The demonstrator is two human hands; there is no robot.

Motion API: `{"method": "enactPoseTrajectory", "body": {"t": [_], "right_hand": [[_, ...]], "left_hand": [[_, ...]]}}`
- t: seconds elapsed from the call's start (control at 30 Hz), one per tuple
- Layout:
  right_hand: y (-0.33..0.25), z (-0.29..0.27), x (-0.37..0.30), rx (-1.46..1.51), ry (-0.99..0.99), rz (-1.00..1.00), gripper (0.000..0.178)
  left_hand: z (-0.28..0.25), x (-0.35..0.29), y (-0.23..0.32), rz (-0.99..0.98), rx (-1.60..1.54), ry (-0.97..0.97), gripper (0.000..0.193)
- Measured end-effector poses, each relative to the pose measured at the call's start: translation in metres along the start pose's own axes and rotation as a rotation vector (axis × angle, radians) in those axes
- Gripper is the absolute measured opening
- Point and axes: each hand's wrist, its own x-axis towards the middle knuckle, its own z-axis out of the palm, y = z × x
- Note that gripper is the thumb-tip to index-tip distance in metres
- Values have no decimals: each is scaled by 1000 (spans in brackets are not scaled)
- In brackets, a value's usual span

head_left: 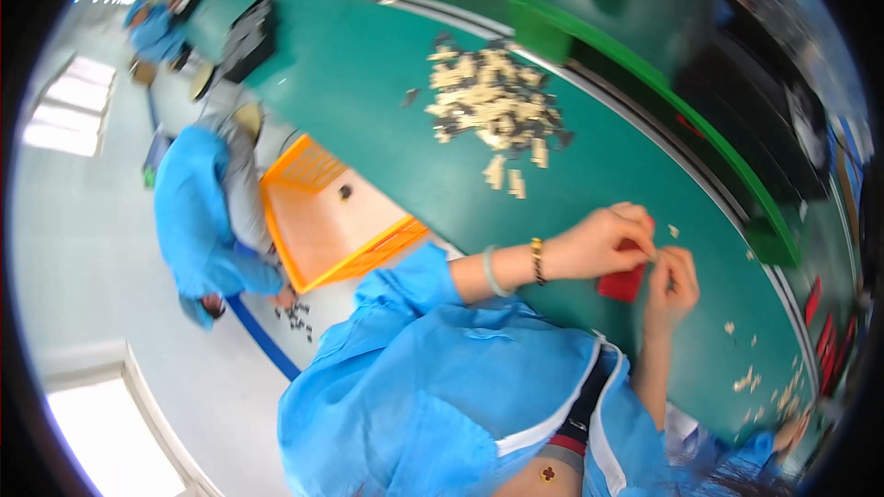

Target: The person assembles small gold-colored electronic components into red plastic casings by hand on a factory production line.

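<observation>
A flat red piece [622, 283] shows under and between my fingers, partly covered. My left hand [615, 237], with two bracelets on its wrist, is closed over the red piece. My right hand [674, 282] is pinched close beside it, and the fingertips of both hands nearly meet. A tiny pale thing seems to be at those fingertips, too blurred to name. Farther off on the green tabletop [387, 64] lies a heap of small cream and dark pieces [493, 97].
A green shelf [645, 83] runs along the far right. Cream scraps [750, 377] lie at the right. An orange crate [308, 271] stands to the left, beside a person in blue [198, 212] bending to dark bits on the floor. Another person's hand [790, 433] is at lower right.
</observation>
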Motion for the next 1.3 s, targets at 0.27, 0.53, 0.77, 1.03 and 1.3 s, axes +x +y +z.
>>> {"method": "enactPoseTrajectory", "body": {"t": [0.27,0.53,0.77,1.03,1.3], "right_hand": [[55,-40,-11,150,78,174,10],[7,-50,-8,252,-58,401,24],[-6,-45,2,184,-400,223,24],[-17,-40,11,196,-423,346,23],[-17,-49,14,317,-407,306,21]], "left_hand": [[14,-2,28,402,-194,-186,4],[18,4,-7,367,223,-33,7],[20,4,0,507,574,-75,12],[7,3,10,559,492,-5,18],[13,9,8,500,506,19,21]]}}
